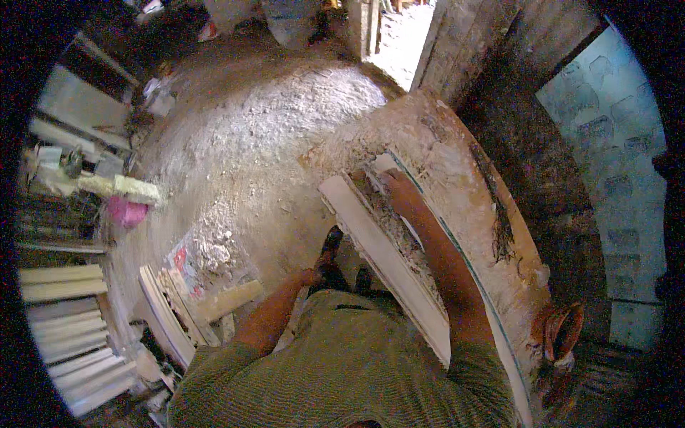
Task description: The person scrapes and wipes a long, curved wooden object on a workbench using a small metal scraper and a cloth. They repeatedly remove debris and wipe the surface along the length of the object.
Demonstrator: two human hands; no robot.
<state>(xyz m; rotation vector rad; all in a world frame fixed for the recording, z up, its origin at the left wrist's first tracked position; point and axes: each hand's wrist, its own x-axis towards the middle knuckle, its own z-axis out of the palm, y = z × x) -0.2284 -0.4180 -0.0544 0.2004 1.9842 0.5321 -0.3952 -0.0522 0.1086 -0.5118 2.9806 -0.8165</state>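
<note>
A long pale moulding strip [385, 260], perhaps plaster, lies slantwise along the near-left edge of a crusted worktable [428, 135]. My right hand [391, 182] reaches to the far end of the table, beside the strip and among crumbly grey debris [389, 208]. Its fingers are partly lost in that debris, so their grip does not show. Just right of my right forearm runs a thin long edge with a greenish line [457, 246]. My left hand [308, 277] hangs low by my leg, away from the strip; its fingers are too small and blurred to read.
White powder and rubble [221, 246] cover the floor ahead and left. Stacked pale strips [68, 307] stand at far left, with curved lengths [171, 314] nearer me. A pink object [127, 212] lies beyond. An orange-brown container [564, 332] sits at right; a bright doorway [403, 43] opens ahead.
</note>
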